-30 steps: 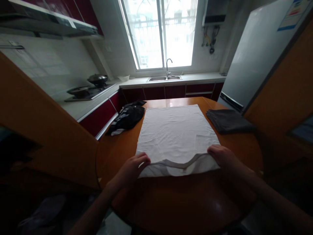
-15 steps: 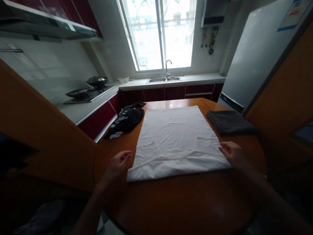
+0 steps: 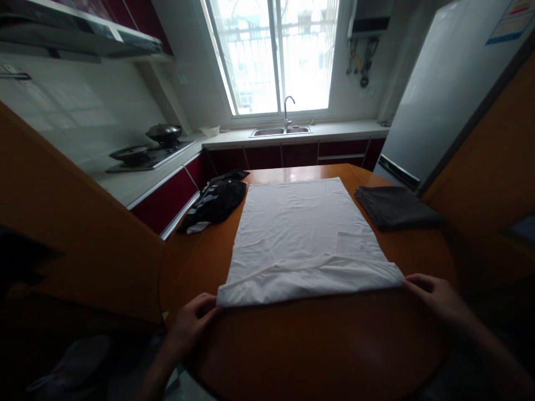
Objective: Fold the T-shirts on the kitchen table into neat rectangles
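A white cloth (image 3: 301,223) lies flat on the wooden table (image 3: 317,340), its near edge folded over into a long band. At the band's left corner, my left hand (image 3: 194,320) pinches the fabric between thumb and fingers. The right corner of the same band is pinched by my right hand (image 3: 434,295). Both hands are near the table's surface, one on each side of the cloth.
Dark crumpled clothing (image 3: 219,200) lies at the table's left back. A folded dark grey cloth (image 3: 395,207) is at the right. Beyond are a sink (image 3: 270,132), a stove with pans (image 3: 163,133) and a fridge (image 3: 438,94).
Both hands have moved down toward the near edge, the right one also outward, and have taken hold of the white cloth's near corners. The view has shifted slightly.
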`<action>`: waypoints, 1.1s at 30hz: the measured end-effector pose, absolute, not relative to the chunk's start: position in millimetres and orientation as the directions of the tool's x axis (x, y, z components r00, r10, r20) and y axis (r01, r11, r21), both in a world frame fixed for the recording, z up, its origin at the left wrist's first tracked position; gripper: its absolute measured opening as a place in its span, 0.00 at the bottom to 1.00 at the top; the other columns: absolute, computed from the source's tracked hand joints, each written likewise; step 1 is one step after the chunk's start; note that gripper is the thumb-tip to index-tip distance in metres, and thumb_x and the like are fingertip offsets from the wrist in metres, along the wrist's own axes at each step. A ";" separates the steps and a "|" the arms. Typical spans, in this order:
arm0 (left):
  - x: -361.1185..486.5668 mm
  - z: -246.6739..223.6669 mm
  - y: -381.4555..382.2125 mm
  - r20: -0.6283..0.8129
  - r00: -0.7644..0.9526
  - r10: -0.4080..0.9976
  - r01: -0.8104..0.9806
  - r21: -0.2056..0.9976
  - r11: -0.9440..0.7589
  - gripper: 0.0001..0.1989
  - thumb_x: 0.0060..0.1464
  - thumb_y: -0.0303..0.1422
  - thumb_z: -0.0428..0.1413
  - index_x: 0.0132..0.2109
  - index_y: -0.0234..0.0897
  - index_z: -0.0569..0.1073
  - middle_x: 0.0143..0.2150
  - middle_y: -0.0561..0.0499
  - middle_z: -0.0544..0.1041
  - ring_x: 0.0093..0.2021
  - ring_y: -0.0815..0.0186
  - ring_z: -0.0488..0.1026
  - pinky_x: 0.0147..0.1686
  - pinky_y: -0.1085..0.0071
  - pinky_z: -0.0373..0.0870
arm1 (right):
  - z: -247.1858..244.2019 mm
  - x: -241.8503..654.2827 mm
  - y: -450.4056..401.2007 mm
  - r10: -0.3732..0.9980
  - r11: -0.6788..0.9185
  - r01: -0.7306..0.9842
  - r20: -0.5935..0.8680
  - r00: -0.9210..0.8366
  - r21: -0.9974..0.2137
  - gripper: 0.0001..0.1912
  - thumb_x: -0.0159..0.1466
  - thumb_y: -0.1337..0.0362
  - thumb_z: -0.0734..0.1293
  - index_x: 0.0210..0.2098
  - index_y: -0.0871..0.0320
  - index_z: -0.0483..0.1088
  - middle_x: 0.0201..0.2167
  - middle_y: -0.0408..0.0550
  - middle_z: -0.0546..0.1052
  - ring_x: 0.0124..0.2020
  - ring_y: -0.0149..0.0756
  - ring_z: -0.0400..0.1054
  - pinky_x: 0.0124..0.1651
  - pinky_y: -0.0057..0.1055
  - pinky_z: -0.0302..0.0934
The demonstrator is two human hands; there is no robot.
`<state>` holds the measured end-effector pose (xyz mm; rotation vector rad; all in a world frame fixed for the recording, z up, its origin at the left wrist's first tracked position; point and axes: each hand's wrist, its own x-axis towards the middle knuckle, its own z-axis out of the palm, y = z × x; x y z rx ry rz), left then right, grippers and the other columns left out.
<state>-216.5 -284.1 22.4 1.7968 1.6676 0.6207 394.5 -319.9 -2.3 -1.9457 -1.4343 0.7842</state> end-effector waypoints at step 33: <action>-256.3 39.6 -322.2 -0.184 0.145 0.972 0.712 0.702 0.027 0.29 0.46 0.61 0.59 0.39 0.40 0.81 0.42 0.46 0.81 0.46 0.52 0.77 0.48 0.66 0.73 | -1.9 370.4 -388.2 0.979 -0.204 0.616 -0.142 0.149 -0.761 0.22 0.55 0.43 0.69 0.34 0.56 0.81 0.38 0.53 0.83 0.43 0.54 0.77 0.45 0.40 0.71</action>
